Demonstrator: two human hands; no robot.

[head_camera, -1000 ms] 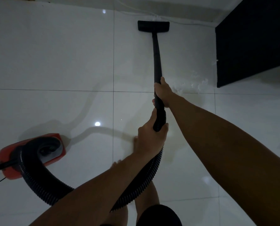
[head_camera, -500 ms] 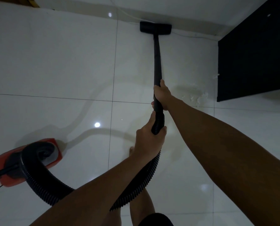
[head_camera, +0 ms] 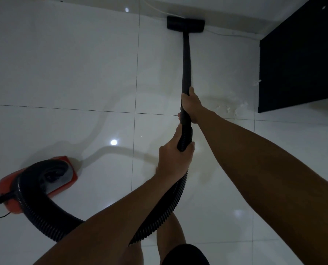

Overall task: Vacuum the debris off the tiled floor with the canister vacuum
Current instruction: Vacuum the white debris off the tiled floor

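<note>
Debris [head_camera: 237,109], a scatter of pale scraps, lies on the tiled floor [head_camera: 63,73] just beside the corner of the dark cabinet [head_camera: 297,58], to the right of the wand [head_camera: 186,62] and well apart from the floor nozzle [head_camera: 185,24], which sits against the base of the far wall. The right hand [head_camera: 190,106] grips the wand and the left hand [head_camera: 173,159] grips the ribbed hose [head_camera: 165,213] where it joins the wand. From here the likely failure is that the stroke runs straight along the wall and misses the scraps altogether. Swinging the nozzle right could also knock it against the cabinet, or its leading edge could push the light pieces under the cabinet instead of lifting them. A thin cord [head_camera: 226,34] lies along the wall by the nozzle and could be drawn in. The hose loops back to the red canister [head_camera: 12,188]; a far reach may drag or tip it.
</note>
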